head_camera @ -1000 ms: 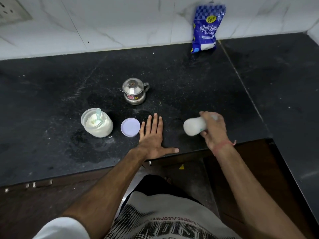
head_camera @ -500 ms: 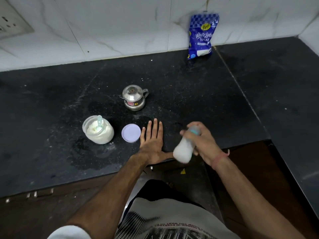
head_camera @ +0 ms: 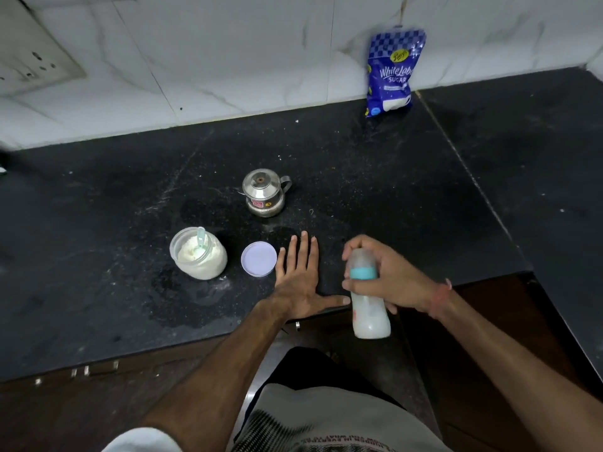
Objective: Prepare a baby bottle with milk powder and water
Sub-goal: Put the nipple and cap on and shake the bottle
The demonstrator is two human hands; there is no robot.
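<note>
Capped bottle, apparently milky white

We can read "White Label SUGAR" in white letters on the blue sugar packet leaning against the tiled wall, with a small yellow oval brand mark above it whose script we cannot make out, and finer print below that is too small to tell. The steel pot carries a red sticker, and the shirt at the bottom edge shows large dark lettering cut off by the frame; we cannot read either.
</note>
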